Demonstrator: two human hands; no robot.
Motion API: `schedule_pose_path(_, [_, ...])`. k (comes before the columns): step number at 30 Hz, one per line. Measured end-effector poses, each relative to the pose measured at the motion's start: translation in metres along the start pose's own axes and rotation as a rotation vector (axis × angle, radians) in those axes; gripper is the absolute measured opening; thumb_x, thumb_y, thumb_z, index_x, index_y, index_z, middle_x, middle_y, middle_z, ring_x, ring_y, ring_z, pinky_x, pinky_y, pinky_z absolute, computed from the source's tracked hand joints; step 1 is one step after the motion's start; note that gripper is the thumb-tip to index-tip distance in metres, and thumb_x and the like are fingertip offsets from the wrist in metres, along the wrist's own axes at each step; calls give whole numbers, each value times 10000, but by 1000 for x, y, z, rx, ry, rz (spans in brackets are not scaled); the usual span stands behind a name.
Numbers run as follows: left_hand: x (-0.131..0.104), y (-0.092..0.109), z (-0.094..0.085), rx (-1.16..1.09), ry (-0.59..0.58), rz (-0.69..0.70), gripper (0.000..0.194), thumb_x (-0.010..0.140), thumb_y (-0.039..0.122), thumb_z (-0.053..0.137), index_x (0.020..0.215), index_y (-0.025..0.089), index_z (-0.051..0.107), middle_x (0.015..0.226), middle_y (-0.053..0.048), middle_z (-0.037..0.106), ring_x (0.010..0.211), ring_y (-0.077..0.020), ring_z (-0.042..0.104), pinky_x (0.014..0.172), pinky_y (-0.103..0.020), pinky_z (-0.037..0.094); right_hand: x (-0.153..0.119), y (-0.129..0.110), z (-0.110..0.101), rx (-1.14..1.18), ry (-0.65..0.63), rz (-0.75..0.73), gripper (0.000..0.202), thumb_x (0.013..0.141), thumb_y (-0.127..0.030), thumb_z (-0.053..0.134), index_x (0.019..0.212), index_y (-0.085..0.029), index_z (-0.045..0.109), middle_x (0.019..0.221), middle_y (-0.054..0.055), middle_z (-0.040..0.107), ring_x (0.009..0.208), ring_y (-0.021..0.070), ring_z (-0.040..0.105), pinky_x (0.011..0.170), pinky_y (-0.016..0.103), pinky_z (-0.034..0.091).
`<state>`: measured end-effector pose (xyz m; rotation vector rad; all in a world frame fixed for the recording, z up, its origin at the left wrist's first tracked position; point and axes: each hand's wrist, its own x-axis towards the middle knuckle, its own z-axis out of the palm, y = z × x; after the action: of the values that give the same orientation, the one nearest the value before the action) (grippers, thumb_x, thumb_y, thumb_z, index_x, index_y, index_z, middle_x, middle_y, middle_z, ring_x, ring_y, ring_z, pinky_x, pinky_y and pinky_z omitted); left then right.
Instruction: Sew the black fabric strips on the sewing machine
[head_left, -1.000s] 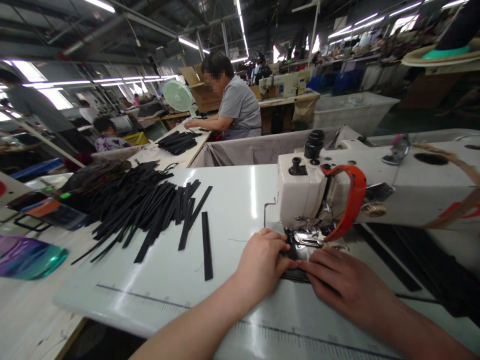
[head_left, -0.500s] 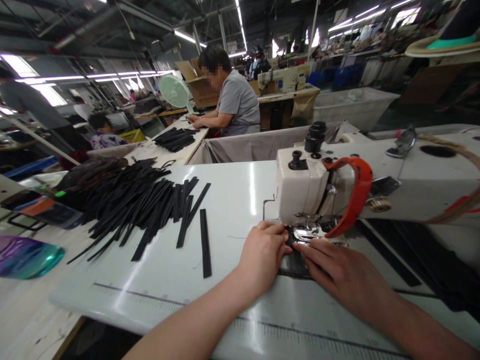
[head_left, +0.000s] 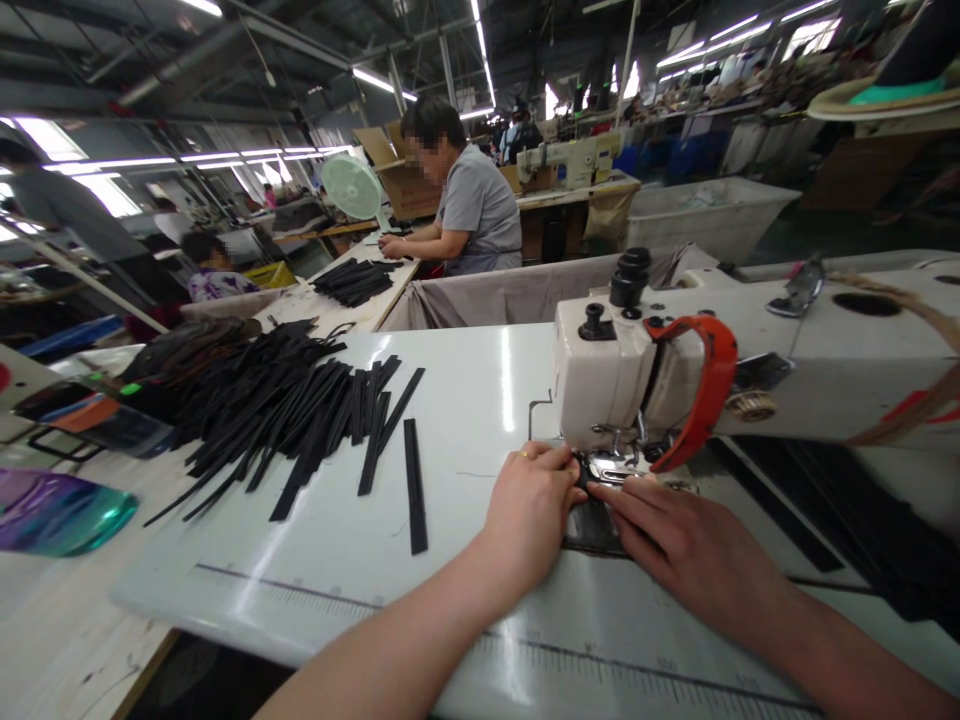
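Observation:
At the sewing machine, both hands are close together in front of the metal presser foot. My left hand is closed, with thumb and fingertips on a small black strip beside the foot. My right hand comes in from the right, its fingers together and the index fingertip against the same strip. Most of the strip is hidden by the fingers and the foot. Below the fingers lies a dark metal plate set in the table.
A single black strip lies left of my hands, beside a large pile of black strips. More dark pieces lie under the machine arm. An orange guard curves near the needle. A co-worker sits at a table beyond.
The view has shifted very slightly. Both hands stay at the presser foot in nearly the same pose, and the strips on the table lie as before.

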<state>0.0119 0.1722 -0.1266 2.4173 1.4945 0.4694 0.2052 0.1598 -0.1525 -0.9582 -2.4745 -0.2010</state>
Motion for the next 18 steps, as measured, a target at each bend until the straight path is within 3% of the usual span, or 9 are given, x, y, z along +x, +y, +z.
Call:
schedule_pose_path(13, [-3,-1,9,-47,-6,15,186,921,150,505,955,193,683,1068,-84,683,1046,-250,569,953,-406,479,0,0,-1,5,-4,-10,293,934,-148,427,1129,-154,645,1004,101,733,805,212,702,689,340,583])
schedule_pose_path(18, [3,-8,0,-94,-3,-35,184,869,126,536,886,204,702,1017,-67,701,1007,-225,609,923,-349,496,-2,0,-2,-41,47,-50,318,930,-130,401,1137,-139,642,990,118,733,828,235,702,684,363,592])
